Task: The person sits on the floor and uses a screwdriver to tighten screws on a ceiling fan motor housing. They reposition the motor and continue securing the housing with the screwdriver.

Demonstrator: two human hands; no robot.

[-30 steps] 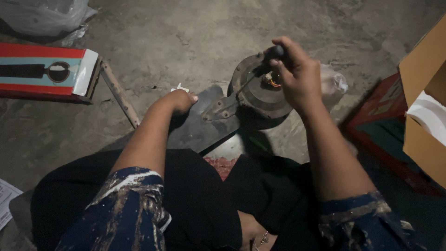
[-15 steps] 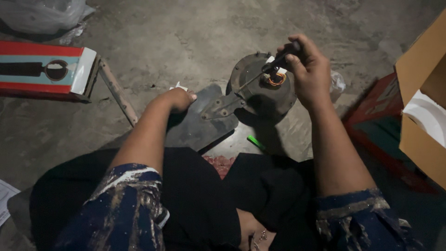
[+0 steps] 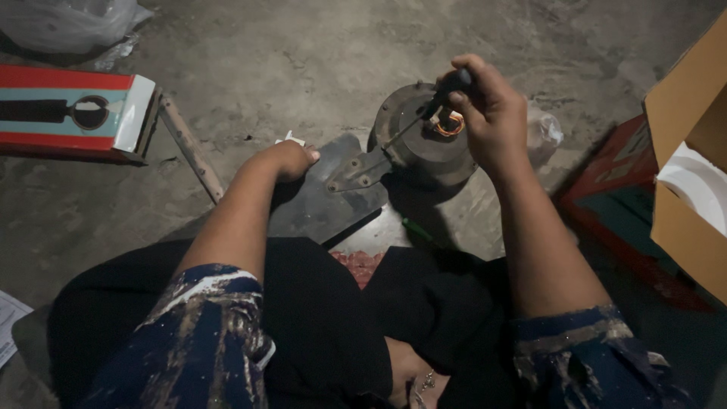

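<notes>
My right hand (image 3: pixel 492 113) grips the black handle of a screwdriver (image 3: pixel 428 113), whose shaft slants down to the left onto a metal bracket (image 3: pixel 356 173). The bracket joins a round grey motor housing (image 3: pixel 424 140) on the concrete floor, with copper winding (image 3: pixel 448 125) showing inside it. My left hand (image 3: pixel 288 159) presses down on a dark flat blade (image 3: pixel 326 201) fixed to that bracket, with a small white object just beyond its fingers. Both forearms reach out from blue patterned sleeves over my dark-clothed lap.
A long red and teal box (image 3: pixel 72 113) lies at the left beside a wooden stick (image 3: pixel 189 148). A clear plastic bag (image 3: pixel 68 23) sits top left. An open cardboard box (image 3: pixel 689 151) and a red box (image 3: pixel 621 197) stand right. A green object (image 3: pixel 416 229) lies near my knees.
My right hand has shifted right and lifted off the motor housing, uncovering the copper winding. The screwdriver now slants down to the bracket. My left hand stays on the blade.
</notes>
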